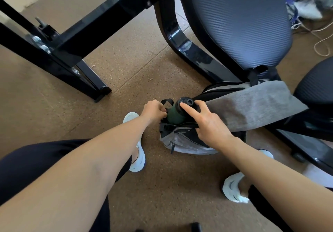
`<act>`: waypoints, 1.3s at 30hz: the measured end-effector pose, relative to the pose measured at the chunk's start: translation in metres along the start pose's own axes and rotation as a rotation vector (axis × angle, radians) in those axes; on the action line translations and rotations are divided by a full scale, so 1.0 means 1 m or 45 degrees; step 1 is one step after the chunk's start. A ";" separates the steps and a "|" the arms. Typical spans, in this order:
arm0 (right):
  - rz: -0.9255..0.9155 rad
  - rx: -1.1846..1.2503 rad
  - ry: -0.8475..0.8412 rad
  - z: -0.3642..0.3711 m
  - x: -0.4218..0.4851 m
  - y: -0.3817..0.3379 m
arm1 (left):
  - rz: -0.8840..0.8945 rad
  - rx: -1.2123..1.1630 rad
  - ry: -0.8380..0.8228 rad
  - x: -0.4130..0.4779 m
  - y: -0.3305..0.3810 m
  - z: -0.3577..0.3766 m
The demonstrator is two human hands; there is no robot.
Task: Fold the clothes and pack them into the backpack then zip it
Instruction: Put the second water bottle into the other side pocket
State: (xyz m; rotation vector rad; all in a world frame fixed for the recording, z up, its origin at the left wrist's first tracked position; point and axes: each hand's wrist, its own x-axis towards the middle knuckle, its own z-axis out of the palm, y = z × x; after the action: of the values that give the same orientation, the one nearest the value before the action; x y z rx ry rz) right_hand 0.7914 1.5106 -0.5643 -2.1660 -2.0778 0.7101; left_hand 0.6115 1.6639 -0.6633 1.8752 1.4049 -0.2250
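- Two hands work at the grey backpack [189,141], which stands on the brown floor [126,73] between the person's white shoes, leaning against a black chair [234,24].
- The left hand [153,110] is closed, pinching dark fabric or a strap at the pack's side pocket, just beside a green bottle [173,115].
- The right hand [205,121] rests on the pack's top edge with fingers spread, its index finger pressing the bottle's black cap [185,102]; it grips nothing that I can make out.
- No clothes are visible here; whether any are inside cannot be told.
- Likely risk: the bottle sits tilted in its pocket, so a hard push could tip it out or topple the unsteady pack.
- The grey flap [252,105] hangs open toward the chair; loose fabric there could snag the zip when closing comes.
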 end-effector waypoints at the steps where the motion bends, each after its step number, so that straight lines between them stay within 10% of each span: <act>1: 0.010 0.006 0.007 -0.001 0.000 0.000 | -0.021 -0.071 0.008 0.001 0.000 -0.002; 18: 0.036 0.036 0.027 -0.001 0.003 0.004 | -0.347 -0.970 -0.434 -0.008 -0.028 -0.007; 27: 0.007 0.023 0.013 0.003 0.003 0.004 | -0.231 -0.497 -0.036 -0.010 -0.019 0.015; 33: 0.015 0.036 0.030 0.000 0.002 0.006 | -0.189 -0.871 -0.107 -0.010 -0.011 0.004; 39: -0.003 0.028 0.018 0.003 0.002 0.007 | 0.166 -0.010 0.017 -0.007 -0.005 -0.006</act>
State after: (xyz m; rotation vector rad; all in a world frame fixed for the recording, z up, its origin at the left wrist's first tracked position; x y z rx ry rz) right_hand 0.7967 1.5109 -0.5700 -2.1507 -2.0556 0.7118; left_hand 0.6022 1.6636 -0.6576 1.9562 1.2849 -0.1422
